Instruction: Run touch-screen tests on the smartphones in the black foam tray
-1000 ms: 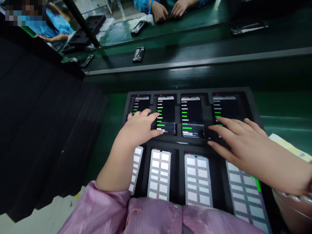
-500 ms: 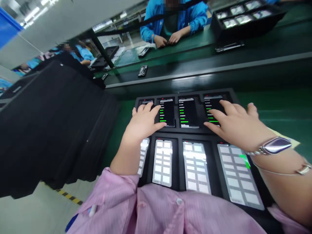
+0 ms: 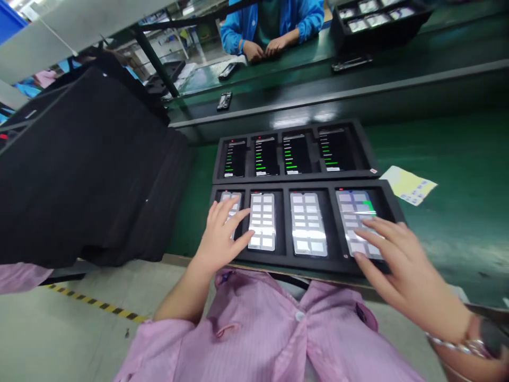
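Both your hands have dropped from the upper row of phones to the lower one. Your left hand [image 3: 219, 239] now spreads over the 1st and 2nd phones from the left, while your right hand [image 3: 392, 265] has its fingers [image 3: 371, 228] over the lower part of the 4th phone, which leaves the upper row fully uncovered. Neither grip is clenched: both are open, with fingers spread and nothing held, though you cannot tell from this view whether the fingertips press the glass. The phones lie in 2 black foam trays on the green desk [image 3: 457, 159]. The upper tray [image 3: 294, 178] holds 4 smartphones with black screens listing lines and green bars, such as the 2nd phone [image 3: 265, 156]. The lower tray [image 3: 278, 255] holds 4 more, each showing a grid of pale tiles, such as the 3rd phone [image 3: 308, 224], and the 4th phone [image 3: 350, 204] has a green patch at its upper right. Your hands' work has therefore shifted to the tile-grid screens. A yellowish paper slip [image 3: 409, 184] lies just right of the trays. At the top of the frame, a co-worker in a blue jacket [image 3: 270, 21] has both hands [image 3: 254, 51] near a phone [image 3: 228, 70].
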{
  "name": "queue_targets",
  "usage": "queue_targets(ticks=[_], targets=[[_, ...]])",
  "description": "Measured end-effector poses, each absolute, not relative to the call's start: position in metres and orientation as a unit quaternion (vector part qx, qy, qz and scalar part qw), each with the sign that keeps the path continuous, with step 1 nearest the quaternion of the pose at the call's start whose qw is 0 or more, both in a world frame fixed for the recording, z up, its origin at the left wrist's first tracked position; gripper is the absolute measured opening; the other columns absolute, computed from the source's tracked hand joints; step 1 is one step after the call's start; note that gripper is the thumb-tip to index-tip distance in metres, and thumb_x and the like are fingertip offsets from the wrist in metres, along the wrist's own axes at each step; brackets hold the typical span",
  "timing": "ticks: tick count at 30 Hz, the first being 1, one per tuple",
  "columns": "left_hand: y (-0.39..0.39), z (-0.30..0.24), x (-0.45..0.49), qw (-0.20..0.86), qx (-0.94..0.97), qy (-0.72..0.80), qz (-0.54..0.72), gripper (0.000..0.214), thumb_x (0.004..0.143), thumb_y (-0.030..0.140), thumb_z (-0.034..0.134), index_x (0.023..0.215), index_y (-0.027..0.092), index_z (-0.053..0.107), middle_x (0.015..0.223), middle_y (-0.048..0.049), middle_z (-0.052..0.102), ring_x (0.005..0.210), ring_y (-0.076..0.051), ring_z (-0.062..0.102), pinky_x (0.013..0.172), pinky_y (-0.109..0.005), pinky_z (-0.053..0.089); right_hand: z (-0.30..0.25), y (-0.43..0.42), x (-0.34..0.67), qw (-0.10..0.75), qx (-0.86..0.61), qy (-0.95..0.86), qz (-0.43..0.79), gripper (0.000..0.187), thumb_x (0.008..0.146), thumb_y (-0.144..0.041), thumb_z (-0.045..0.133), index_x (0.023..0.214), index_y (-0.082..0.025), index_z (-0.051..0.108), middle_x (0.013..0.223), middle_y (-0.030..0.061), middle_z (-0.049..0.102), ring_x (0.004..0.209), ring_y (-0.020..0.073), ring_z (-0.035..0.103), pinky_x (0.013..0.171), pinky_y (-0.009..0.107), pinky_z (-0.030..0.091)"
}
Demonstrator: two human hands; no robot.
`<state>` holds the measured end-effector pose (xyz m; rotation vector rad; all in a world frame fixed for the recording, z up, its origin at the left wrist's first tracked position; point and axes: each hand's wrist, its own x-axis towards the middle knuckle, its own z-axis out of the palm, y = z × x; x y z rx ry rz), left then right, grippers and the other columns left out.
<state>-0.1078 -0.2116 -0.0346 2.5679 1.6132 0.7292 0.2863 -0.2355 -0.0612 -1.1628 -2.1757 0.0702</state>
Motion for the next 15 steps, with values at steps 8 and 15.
queue_targets(ticks=[8, 15], targets=[[-0.176, -0.018, -0.073, 0.080, 0.847, 0.491, 0.187, 0.049, 0.104, 0.043, 0.068, 0.149, 0.025, 0.063, 0.168, -0.0149, 0.048, 0.157, -0.038, 0.045, 0.133, -0.068, 0.029, -0.082, -0.181, 0.304, 0.338, -0.502, -0.796, -0.010, 0.035, 0.112, -0.034, 0.054, 0.140, -0.020, 0.068, 0.144, 0.0197, 0.060, 0.138, 0.0419, 0.055, 0.119, 0.066, 0.046], [-0.112, -0.029, -0.055, 0.109, 0.797, 0.545, 0.235, 0.042, 0.104, 0.039, 0.064, 0.142, 0.023, 0.068, 0.161, -0.0142, 0.056, 0.153, -0.032, 0.049, 0.135, -0.062, 0.028, -0.096, -0.128, 0.305, 0.272, -0.521, -0.808, -0.049, 0.036, 0.100, -0.019, 0.051, 0.115, -0.021, 0.084, 0.118, 0.0166, 0.063, 0.116, 0.0370, 0.060, 0.105, 0.062, 0.053]])
